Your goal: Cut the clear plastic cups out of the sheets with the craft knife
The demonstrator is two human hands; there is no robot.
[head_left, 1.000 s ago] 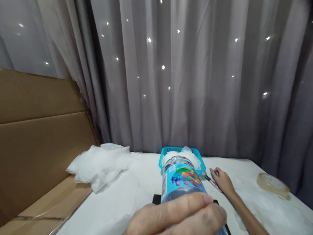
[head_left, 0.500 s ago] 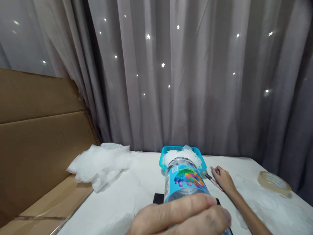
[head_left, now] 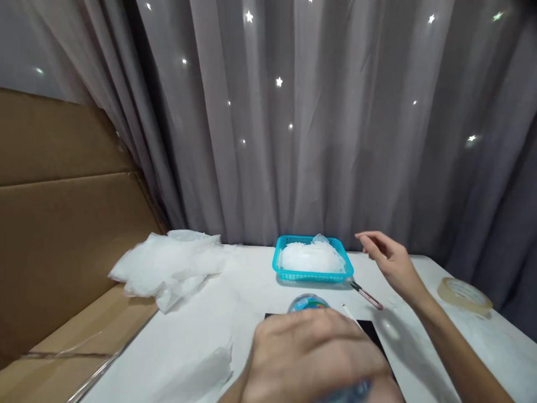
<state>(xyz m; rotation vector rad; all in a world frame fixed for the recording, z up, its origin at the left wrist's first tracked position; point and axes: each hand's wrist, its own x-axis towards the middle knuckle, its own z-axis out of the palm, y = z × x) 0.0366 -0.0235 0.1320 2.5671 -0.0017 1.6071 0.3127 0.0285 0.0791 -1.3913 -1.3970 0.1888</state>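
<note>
My left hand (head_left: 323, 358) is wrapped round a clear plastic bottle (head_left: 308, 302) with a blue, multicoloured label, held over a black flat item (head_left: 371, 333). The fingers hide most of the bottle; its rounded end shows beyond the knuckles. My right hand (head_left: 390, 257) is raised over the table at the right, fingers loosely curved and thumb a little apart, with nothing visible in it. Below it lie thread snips (head_left: 366, 295) with a pinkish handle. A thin white stick (head_left: 350, 314) lies beside the black item.
A blue plastic basket (head_left: 312, 276) with white material inside stands at the back. Crumpled white plastic (head_left: 168, 266) lies at the left beside a cardboard box (head_left: 71, 240). A tape roll (head_left: 465, 296) is at the right. A grey curtain (head_left: 260, 184) hangs behind the white table (head_left: 197, 330).
My left hand has turned, tipping the bottle so its label is mostly hidden. My right hand has lifted off the table beside the snips. The view has tilted slightly down.
</note>
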